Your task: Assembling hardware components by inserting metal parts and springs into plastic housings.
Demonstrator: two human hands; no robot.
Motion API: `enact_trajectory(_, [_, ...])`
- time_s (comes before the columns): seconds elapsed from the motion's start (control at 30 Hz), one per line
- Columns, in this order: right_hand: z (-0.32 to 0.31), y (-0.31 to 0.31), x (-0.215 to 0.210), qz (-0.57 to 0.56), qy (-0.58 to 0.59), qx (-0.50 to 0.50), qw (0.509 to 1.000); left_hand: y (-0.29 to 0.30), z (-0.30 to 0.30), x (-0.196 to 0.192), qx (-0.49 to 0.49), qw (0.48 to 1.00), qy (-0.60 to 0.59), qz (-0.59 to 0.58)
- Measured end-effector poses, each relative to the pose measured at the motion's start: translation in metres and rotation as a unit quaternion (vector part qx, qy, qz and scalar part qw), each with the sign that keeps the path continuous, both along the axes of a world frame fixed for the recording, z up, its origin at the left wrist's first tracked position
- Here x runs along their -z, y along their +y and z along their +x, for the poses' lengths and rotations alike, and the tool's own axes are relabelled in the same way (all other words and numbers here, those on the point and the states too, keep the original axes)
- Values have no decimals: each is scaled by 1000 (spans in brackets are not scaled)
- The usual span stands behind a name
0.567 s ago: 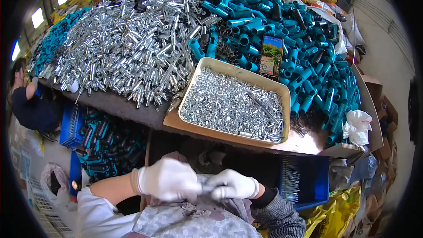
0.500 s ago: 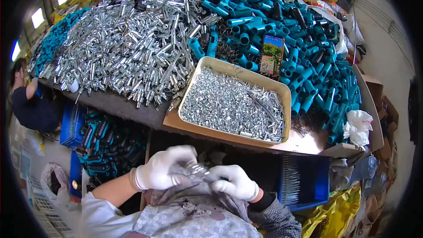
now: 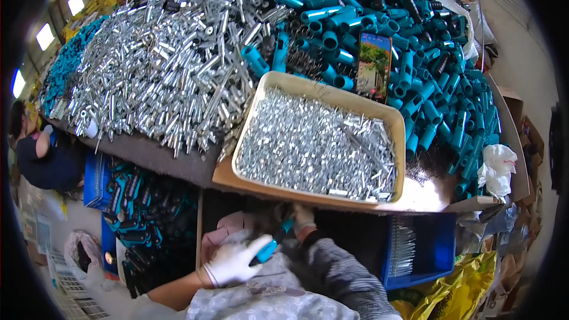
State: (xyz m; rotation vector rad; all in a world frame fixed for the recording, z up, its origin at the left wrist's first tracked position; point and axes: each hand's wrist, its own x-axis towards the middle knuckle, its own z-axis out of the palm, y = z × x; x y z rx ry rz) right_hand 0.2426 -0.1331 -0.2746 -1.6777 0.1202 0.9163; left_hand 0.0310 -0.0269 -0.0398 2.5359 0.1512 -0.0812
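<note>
Held part (image 3: 268, 251): teal, black midsection. Left glove (image 3: 233, 261): white. Right glove (image 3: 304, 217): white. Apron (image 3: 267, 306): grey, bears paler blotched pattern. Right sleeve (image 3: 347, 272): mottled grey and black. Tray (image 3: 399, 160): cream. Small metal pieces (image 3: 308, 148): silver. Tubular housings (image 3: 442, 135): teal. Plastic bin (image 3: 437, 255): blue. Plastic sack (image 3: 456, 281): yellow.

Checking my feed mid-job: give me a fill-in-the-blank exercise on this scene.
The left hand, in a ____ glove, grips a teal piece.
The phone is to the ____ of the silver heap.
The tray is filled with small silver-coloured pieces made of ____.
Missing words: white; right; metal.
</note>
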Motion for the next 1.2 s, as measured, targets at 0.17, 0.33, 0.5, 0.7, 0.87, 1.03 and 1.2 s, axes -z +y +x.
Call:
enact_trajectory(0.17, [-23,-3,173,-75,-215,-254,940,0,12,28,-27,984,124,-122])
enact_trajectory(0.33, [2,-17,150,-232,-332,-493,770,0,14,68,-12,995,78,-56])
enact_trajectory(0.5, [22,-18,138,-202,-312,-453,810,-3,34,61,-39,999,-1,-24])
enact_trajectory(0.7, [39,-19,120,-170,-283,-403,854,-11,47,59,-51,998,-18,-9])
enact_trajectory(0.87, [55,-16,96,-144,-262,-354,886,-14,48,50,-67,997,2,-32])
enact_trajectory(1.03, [76,-12,65,-122,-246,-299,914,-16,50,57,-54,998,3,-23])
enact_trajectory(1.2, [84,-10,40,-100,-222,-259,935,-40,66,65,-78,996,44,-17])
